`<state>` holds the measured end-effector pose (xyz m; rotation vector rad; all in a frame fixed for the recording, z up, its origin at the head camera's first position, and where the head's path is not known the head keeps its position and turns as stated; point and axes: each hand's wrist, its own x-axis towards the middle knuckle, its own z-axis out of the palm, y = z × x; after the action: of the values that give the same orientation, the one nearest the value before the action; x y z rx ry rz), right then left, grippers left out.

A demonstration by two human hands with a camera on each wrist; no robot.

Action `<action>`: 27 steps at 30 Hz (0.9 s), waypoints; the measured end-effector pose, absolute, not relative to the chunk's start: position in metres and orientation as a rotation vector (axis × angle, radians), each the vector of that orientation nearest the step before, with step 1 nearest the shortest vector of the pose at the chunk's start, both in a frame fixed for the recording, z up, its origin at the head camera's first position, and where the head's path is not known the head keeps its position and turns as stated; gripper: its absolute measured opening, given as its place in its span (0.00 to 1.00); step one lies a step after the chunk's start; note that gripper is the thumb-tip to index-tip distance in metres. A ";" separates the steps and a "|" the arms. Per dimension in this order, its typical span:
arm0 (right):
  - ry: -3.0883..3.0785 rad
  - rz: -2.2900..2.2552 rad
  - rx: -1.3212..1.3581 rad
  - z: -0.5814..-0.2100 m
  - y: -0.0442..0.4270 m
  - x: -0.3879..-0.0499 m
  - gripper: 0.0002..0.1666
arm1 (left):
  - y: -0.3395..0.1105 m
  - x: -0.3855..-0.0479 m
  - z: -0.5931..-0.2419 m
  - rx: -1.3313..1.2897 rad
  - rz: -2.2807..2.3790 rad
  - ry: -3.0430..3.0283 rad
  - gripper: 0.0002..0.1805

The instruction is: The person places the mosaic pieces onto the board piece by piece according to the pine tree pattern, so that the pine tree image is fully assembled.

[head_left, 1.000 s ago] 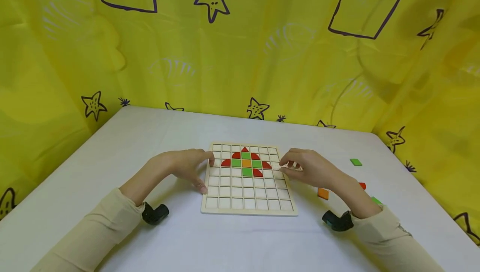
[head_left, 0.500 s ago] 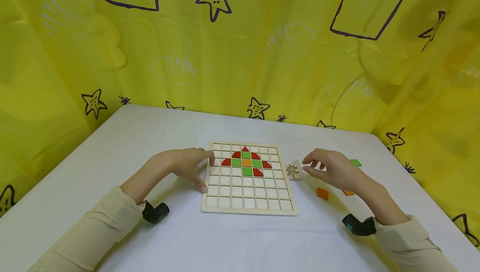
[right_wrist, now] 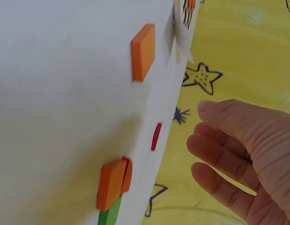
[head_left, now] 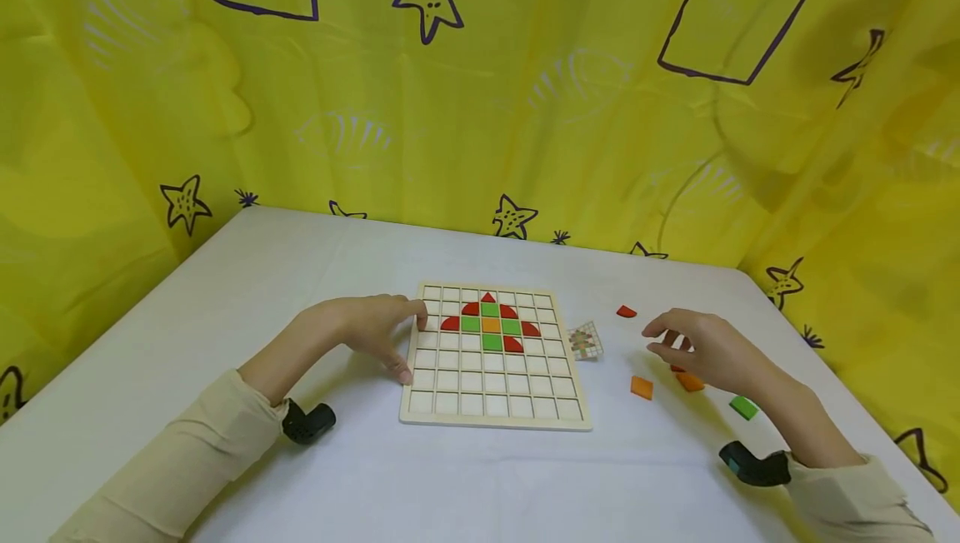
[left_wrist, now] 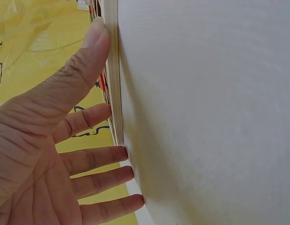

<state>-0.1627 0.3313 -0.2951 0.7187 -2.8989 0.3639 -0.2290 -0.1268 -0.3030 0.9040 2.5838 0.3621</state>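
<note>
board (head_left: 495,424) is seen at the lower centre of the frame, flat on the white table (head_left: 510,489), its upper rows partly filled with red, green and orange pieces (head_left: 491,325). its left edge is touched by the left hand (head_left: 371,328), whose thumb and fingers are spread apart; nothing is pinched there. the right hand (head_left: 701,349) is held above the table at the lower right, fingers loosely bent and parted from the thumb, with nothing seen between them. around it are scattered a red piece (head_left: 626,311), an orange tile (head_left: 641,387), a second orange tile (head_left: 690,381) and a green tile (head_left: 744,407). a small printed card (head_left: 587,341) is placed by the board's right edge.

the step in hand is judged to be the picking of a loose piece. this is best done with the fingertips lowered straight down and the piece pinched by opposite edges, so that it is not slid or flipped. any rounded side should be turned to suit its cell before release. only light steadying is needed from the left hand; by a harder push the board could be shifted.
</note>
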 end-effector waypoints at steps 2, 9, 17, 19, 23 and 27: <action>-2.907 0.371 0.699 -0.296 0.338 -0.161 0.12 | -0.127 -0.229 -0.302 0.896 0.362 2.584 0.35; -2.905 0.390 0.718 -0.305 0.358 -0.157 0.15 | -0.127 -0.230 -0.303 0.896 0.350 2.586 0.34; -2.931 0.362 0.679 -0.314 0.373 -0.154 0.16 | -0.128 -0.231 -0.305 0.895 0.349 2.581 0.35; -2.975 0.356 0.638 -0.315 0.376 -0.153 0.16 | -0.127 -0.231 -0.305 0.897 0.347 2.581 0.35; -3.026 0.334 0.582 -0.318 0.380 -0.153 0.16 | -0.127 -0.231 -0.304 0.904 0.340 2.586 0.35; -3.033 0.311 0.569 -0.318 0.381 -0.155 0.16 | -0.127 -0.231 -0.304 0.903 0.350 2.580 0.35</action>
<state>-0.1552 0.3809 -0.3183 0.5694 -3.0335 0.3109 -0.2307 -0.1273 -0.3040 0.9034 2.5802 0.3496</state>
